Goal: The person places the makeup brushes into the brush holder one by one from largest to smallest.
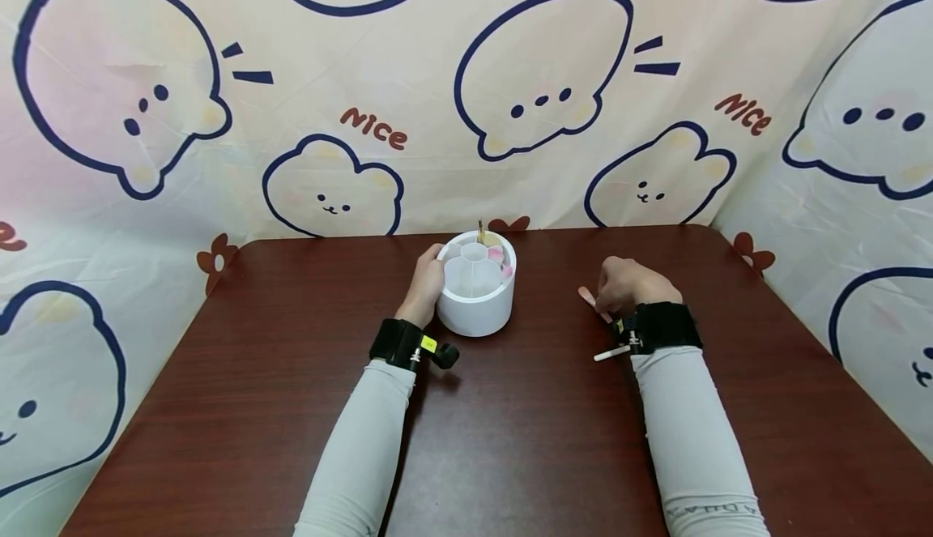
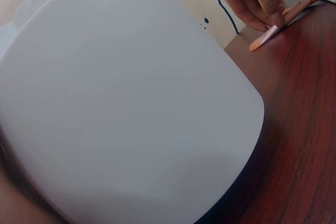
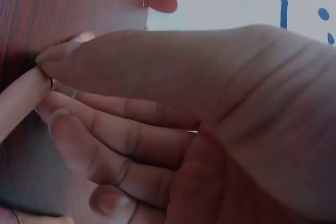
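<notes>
Tabletop (image 1: 525, 440), dark brown, spans the middle and lower part of the head view. Container (image 1: 475, 314), white and round, stands upright near its far edge, just right of the frame's upper centre; compartments ring a central cup. Pink and yellowish small items sit in its upper-right part, one gold-coloured tip rising above the rim.

Right hand (image 1: 632, 284): right of centre, well apart from the container, fingers curled, thumb and a finger pinching a slender pinkish stick (image 1: 585, 296). Left hand (image 1: 424, 284): at the container's left side, gripping its wall; most of its fingers are hidden.

Key relation: stick lies to the right of the container, bare wood between them. Long axis slants from lower right to upper left, low along the table; judged by eye, its free end aims past the container's far side rather than straight at it. Right hand is by far the nearer.

White rod (image 1: 611, 353): below the right hand, beside the wrist strap (image 1: 666, 326); cannot tell whether it touches the strap.
</notes>
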The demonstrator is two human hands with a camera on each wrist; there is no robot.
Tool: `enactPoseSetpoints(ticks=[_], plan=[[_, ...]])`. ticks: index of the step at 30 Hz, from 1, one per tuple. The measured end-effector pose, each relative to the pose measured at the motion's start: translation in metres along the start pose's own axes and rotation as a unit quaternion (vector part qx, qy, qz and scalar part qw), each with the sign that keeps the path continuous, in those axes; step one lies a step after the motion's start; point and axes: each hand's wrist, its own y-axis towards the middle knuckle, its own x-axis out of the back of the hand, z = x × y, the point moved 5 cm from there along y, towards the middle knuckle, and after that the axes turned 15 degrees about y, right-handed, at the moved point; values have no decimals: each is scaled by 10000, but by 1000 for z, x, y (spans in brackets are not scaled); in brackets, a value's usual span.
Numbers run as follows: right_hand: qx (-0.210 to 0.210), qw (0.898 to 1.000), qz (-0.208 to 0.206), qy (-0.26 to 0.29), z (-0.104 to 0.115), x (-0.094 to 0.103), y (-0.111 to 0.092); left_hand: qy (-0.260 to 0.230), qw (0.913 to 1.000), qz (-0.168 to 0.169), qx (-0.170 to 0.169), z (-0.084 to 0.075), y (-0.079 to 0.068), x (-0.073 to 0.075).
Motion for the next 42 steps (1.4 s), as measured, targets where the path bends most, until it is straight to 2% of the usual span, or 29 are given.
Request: enactPoseSetpoints(ticks=[4,10,18,25,31,38,42], plan=[[185,9997,39,-146,6,-1,1,-7,10000,1,-24,0,0,0],[849,9953,-344,-305,24,9,-5,-19,10000,1,-31,-1,0,1],[1863,9800,-671,-199,60,21,-33,-7,10000,7,-10,0,0,0],[2253,9706,-821,-220,90,24,-59,-22,10000,-27,-15,0,0,-1],[2726,9577,-917,-95,109,22,-77,-13,10000,-43,40,1,0,-2],[3419,9335,-1078,-114,127,16,-89,-41,10000,-56,29,1,0,-2],[3537,9292,-1074,-61,133,11,-91,-21,10000,-55,-4,0,-1,-1]])
